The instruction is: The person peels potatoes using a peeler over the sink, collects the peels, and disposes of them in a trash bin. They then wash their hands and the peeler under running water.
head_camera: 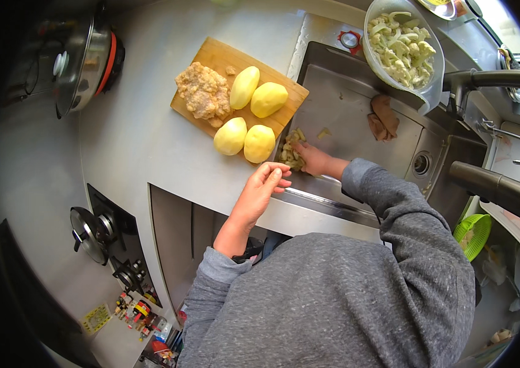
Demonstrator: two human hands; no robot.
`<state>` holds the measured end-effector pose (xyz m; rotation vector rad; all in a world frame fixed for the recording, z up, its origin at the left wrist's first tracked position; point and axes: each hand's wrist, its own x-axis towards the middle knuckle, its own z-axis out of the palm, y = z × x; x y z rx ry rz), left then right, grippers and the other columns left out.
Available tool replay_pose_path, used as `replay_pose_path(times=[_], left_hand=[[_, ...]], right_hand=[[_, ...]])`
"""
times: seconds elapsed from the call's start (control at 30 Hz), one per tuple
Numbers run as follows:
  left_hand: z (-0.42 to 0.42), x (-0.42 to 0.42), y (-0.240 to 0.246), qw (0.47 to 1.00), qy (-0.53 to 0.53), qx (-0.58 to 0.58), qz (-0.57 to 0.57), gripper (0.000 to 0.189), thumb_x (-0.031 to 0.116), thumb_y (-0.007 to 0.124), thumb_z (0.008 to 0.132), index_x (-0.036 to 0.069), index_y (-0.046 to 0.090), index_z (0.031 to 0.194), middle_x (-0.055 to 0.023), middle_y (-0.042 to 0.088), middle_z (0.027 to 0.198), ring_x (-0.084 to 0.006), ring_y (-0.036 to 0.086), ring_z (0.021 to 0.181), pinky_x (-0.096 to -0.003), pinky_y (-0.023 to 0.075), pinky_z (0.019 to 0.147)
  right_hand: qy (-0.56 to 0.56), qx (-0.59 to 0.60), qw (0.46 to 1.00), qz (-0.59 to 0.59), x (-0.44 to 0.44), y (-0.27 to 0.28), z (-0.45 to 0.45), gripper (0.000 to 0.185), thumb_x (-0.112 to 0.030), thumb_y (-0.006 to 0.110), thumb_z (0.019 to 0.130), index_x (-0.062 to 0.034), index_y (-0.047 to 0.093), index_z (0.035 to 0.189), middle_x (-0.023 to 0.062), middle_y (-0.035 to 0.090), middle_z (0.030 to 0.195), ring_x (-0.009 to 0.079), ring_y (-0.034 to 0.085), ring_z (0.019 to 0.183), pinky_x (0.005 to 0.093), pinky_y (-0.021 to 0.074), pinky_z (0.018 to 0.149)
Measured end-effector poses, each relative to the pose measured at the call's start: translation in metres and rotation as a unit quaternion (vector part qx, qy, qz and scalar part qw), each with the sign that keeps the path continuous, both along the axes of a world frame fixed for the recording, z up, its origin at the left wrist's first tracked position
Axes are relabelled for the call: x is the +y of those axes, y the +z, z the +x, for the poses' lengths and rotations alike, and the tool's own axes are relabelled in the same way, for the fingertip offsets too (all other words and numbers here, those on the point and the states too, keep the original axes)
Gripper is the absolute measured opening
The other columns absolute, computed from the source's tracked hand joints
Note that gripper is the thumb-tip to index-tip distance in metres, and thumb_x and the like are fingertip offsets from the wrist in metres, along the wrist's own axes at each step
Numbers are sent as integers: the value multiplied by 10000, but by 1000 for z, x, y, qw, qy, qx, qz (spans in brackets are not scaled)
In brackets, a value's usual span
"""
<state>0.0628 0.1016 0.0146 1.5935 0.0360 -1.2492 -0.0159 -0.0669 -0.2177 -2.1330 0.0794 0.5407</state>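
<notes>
My right hand (313, 158) is down in the sink (347, 110), its fingers in a heap of pale green-yellow vegetable scraps (290, 155) at the near left corner; the fingertips are partly hidden there. Over the counter edge, left of the sink, my left hand (269, 179) hovers with its fingers loosely bent and nothing visible in it. Just beyond it lies a wooden cutting board (223, 53) bearing several peeled potatoes (269, 100) and a mound of pale, raw-looking minced food (202, 92). A crumpled brown cloth (383, 118) lies farther right in the sink.
A translucent plastic container of cut cauliflower (402, 50) stands at the sink's far right. Dark faucets (499, 186) reach in from the right, near the drain (421, 163). A glass-lidded pan (78, 69) stands far left, and a gas hob (108, 225) lies lower left. A green basket (472, 237) is at right.
</notes>
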Motion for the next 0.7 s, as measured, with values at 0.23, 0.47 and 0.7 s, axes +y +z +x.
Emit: replay_pose_path(times=[0.23,0.47,0.7], left_hand=[[-1,-6,-2,1000,4,6,-2,295,272,457,1011,38,565,1154,-74,613,1108,-145,602,957,-276,470,836],[-9,-20,-34,999,-14,42,-1,292,282,456,1011,52,562,1158,-67,606,1124,-139,600,951,-275,476,827],[-17,-44,-79,997,-44,3,66,395,299,517,959,1,511,1218,-113,564,1153,-190,513,1095,-310,395,949]], right_hand=[[-90,-67,985,-131,-9,1,21,494,-191,647,796,-159,524,1273,131,419,1348,382,413,1199,485,423,954],[202,25,978,-41,28,0,13,472,-234,595,823,-186,533,1289,94,393,1396,365,357,1285,520,384,991],[-62,-21,973,-223,-54,7,2,644,-4,648,708,-109,475,1319,173,449,1300,383,500,1139,443,442,944]])
